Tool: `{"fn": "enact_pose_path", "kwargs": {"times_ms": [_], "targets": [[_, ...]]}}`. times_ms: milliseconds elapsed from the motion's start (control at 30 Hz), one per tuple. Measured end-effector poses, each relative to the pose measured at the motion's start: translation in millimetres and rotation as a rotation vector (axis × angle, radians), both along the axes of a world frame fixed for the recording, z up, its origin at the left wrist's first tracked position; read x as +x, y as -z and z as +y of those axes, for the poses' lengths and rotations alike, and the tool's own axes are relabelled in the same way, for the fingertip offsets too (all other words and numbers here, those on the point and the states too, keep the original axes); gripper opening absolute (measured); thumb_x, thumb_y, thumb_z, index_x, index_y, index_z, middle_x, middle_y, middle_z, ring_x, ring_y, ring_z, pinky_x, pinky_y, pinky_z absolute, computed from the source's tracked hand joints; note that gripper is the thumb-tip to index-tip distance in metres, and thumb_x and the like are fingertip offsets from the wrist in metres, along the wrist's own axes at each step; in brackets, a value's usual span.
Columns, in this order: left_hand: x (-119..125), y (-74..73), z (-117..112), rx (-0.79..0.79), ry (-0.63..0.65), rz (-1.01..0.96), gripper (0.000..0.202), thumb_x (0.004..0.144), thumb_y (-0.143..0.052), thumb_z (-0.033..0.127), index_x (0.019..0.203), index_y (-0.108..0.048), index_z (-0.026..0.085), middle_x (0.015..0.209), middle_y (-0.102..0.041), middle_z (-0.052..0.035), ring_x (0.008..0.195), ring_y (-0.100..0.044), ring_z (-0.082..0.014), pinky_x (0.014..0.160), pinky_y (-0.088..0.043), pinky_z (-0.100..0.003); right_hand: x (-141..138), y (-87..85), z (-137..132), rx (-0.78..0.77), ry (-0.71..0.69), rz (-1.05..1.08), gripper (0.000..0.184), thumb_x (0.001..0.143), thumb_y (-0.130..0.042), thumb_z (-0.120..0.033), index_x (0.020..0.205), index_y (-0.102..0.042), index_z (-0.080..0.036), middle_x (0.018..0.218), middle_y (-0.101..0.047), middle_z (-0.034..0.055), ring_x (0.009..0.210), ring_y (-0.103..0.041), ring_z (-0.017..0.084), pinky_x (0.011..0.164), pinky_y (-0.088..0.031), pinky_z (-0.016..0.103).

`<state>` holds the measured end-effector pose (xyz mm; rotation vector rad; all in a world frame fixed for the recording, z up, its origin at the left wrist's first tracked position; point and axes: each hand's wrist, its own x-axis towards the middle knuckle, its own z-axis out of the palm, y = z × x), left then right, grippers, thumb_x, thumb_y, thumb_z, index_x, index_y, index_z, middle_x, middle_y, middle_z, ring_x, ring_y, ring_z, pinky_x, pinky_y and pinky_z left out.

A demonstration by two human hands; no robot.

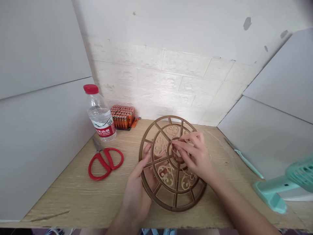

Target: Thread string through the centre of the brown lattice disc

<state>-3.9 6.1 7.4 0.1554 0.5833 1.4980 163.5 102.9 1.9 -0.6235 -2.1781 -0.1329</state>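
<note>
A round brown openwork frame (pixel 176 192) with spokes, rings and pale scroll ornaments is tilted up above the table. My left hand (pixel 141 182) grips its left side, the thumb in front and the fingers showing behind through the openings. Over the frame's centre, my right hand (pixel 195 151) is closed in a pinch on a thin pale thread (pixel 182 168). The thread trails down across the lower right of the frame. Part of the centre ring is hidden by my right fingers.
Red-handled scissors (pixel 106 163) lie at the left, near a water bottle (pixel 101 116) with a red cap. Behind them stands a block of orange batteries (pixel 122 117). On the right are a teal fan (pixel 276 186) and a slim teal-handled tool (pixel 248 163). White panels flank the wooden table (pixel 80 202).
</note>
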Motion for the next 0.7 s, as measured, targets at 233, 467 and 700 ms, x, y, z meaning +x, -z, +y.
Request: {"fn": "enact_pose_path", "kwargs": {"times_ms": [233,467,700], "targets": [[0.0,2.6,1.4,0.032,-0.016,0.010,0.047,0.088,-0.053,0.020,0.134,-0.049,0.028,0.127,-0.061,-0.0051,0.109,-0.062,-0.0224,0.099,-0.047,-0.038,-2.6,0.9,-1.1,-0.028,-0.017,-0.004,0.030,0.084,-0.055,-0.006,0.109,-0.065,-0.019,0.100,-0.056,0.0096,0.098,-0.042,0.023,0.083,-0.043,0.043],[0.9,0.1,0.6,0.031,0.000,0.021,0.049,0.089,-0.052,0.022,0.137,-0.045,0.029,0.126,-0.061,-0.0066,0.110,-0.062,-0.0239,0.099,-0.048,-0.041,-2.2,-2.1,-3.1,-0.051,-0.026,0.040,0.028,0.084,-0.055,-0.006,0.107,-0.066,-0.019,0.097,-0.057,0.0083,0.096,-0.044,0.022,0.082,-0.042,0.040],[-3.0,0.9,4.1,0.064,0.006,0.008,0.044,0.092,-0.047,0.026,0.136,-0.047,0.029,0.124,-0.063,-0.0071,0.111,-0.061,-0.0245,0.098,-0.048,-0.041,-2.6,-1.3,0.7,-0.072,0.012,0.088,0.031,0.086,-0.057,-0.011,0.115,-0.060,-0.020,0.098,-0.060,0.0060,0.097,-0.047,0.020,0.084,-0.042,0.037]]}}
